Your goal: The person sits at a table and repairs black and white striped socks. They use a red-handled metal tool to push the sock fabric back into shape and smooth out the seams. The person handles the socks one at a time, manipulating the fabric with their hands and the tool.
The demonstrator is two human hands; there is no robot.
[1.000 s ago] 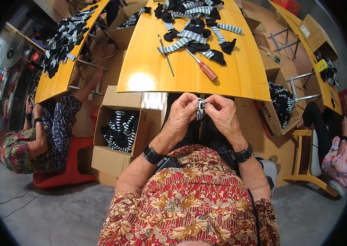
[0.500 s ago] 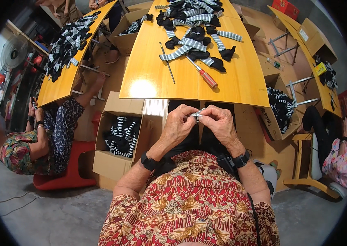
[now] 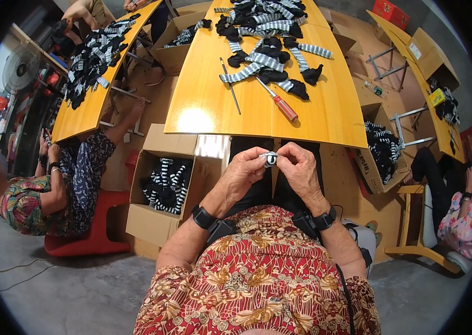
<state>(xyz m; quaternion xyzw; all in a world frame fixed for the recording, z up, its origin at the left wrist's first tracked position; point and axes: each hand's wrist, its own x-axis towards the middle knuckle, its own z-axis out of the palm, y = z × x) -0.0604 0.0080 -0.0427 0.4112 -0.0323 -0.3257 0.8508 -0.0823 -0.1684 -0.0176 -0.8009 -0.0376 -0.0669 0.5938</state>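
Two hands (image 3: 245, 170) (image 3: 300, 170) pinching one striped fabric piece (image 3: 271, 159), one red-handled screwdriver (image 3: 284, 108)

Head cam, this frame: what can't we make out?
- Striped cloth, in part: covered by fingertips of the left hand and right hand, head view.
- Far end of the sock pile: cut off by the top edge, head view.
- Bottom of the open box: hidden under socks, head view.
- Anything in the left-side person's hands: too small, head view.
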